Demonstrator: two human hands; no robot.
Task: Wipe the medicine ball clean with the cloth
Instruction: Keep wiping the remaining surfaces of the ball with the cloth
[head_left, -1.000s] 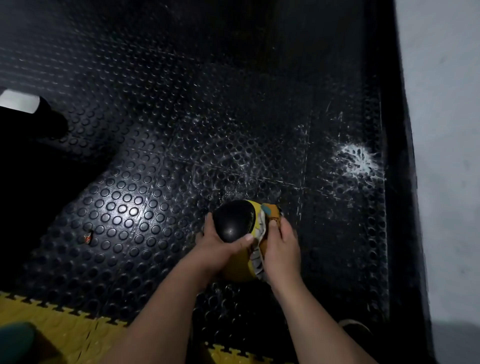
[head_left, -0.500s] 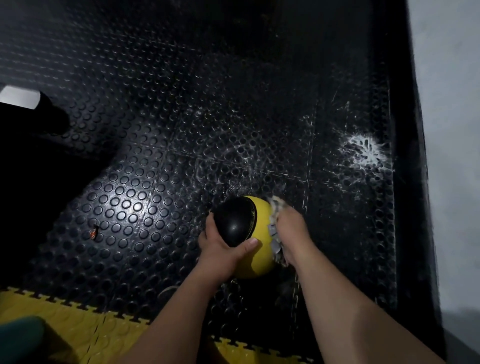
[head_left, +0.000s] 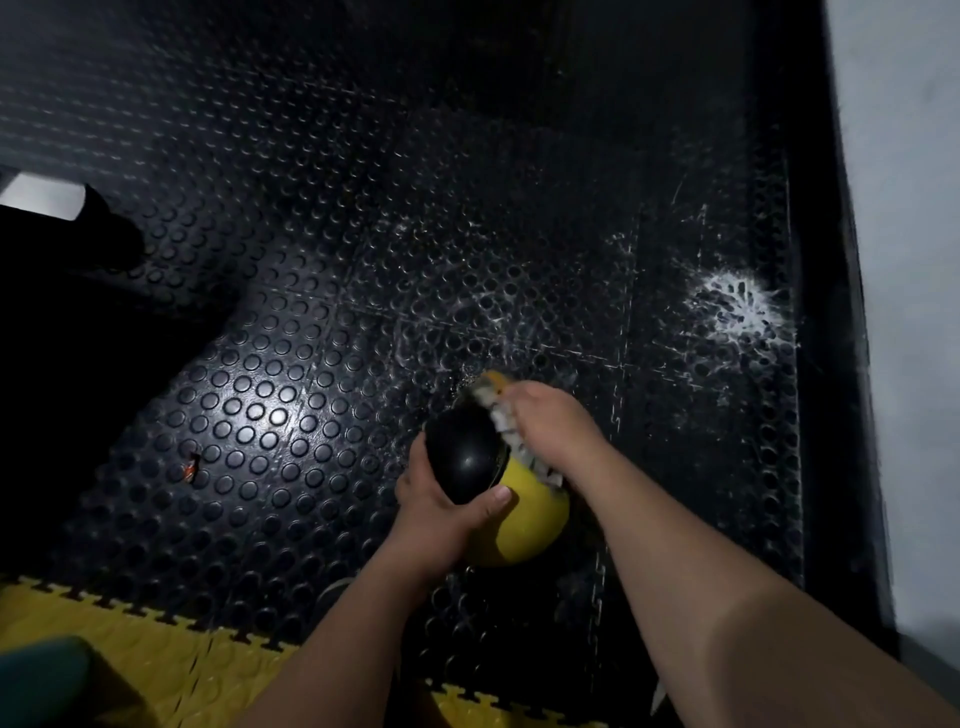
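Observation:
A black and yellow medicine ball (head_left: 524, 525) is held just above the dark studded floor, low in the middle of the view. My left hand (head_left: 441, 506) cups its black left side, thumb lying across the black panel. My right hand (head_left: 553, 428) presses a pale checked cloth (head_left: 501, 415) against the ball's top right. The cloth bunches under the palm, and an orange edge of it sticks out at the far end. The ball's right and far sides are hidden by my right hand and the cloth.
Black studded rubber floor tiles (head_left: 363, 260) fill the view, with a white scuff mark (head_left: 737, 306) at the right. A pale wall (head_left: 904, 260) rises along the right edge. Yellow interlocking tiles (head_left: 130, 634) lie at the near left. A dark shape (head_left: 62, 270) sits at the left.
My right hand has slid the cloth from the ball's near right side up over its top and farther away. The left hand keeps its hold on the black side.

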